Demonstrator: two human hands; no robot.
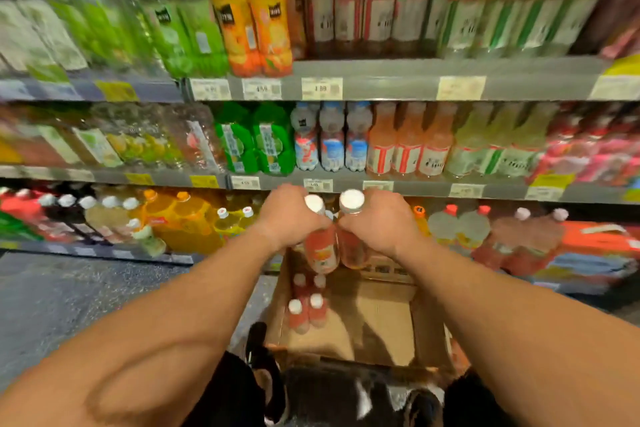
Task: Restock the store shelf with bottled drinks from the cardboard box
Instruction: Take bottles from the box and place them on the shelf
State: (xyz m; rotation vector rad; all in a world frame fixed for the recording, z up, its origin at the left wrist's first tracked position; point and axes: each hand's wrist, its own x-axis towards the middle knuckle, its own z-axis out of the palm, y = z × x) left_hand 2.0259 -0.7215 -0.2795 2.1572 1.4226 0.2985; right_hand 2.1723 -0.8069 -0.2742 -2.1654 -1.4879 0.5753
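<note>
Fingers: both hands point(292, 215) point(379, 218) grip 2 bottles point(322, 246) (white caps) | above open box point(426, 322), half empty

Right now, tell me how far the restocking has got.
Well along, it seems: the cardboard box is mostly bare floor. In hand: the left hand and right hand each grip a pink white-capped bottle, left bottle and right bottle, above the box. Left: four remaining bottles in its left corner.

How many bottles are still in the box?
4, all white-capped, clustered in the box's left side: two nearer, two farther. The held bottles may hide more.
</note>
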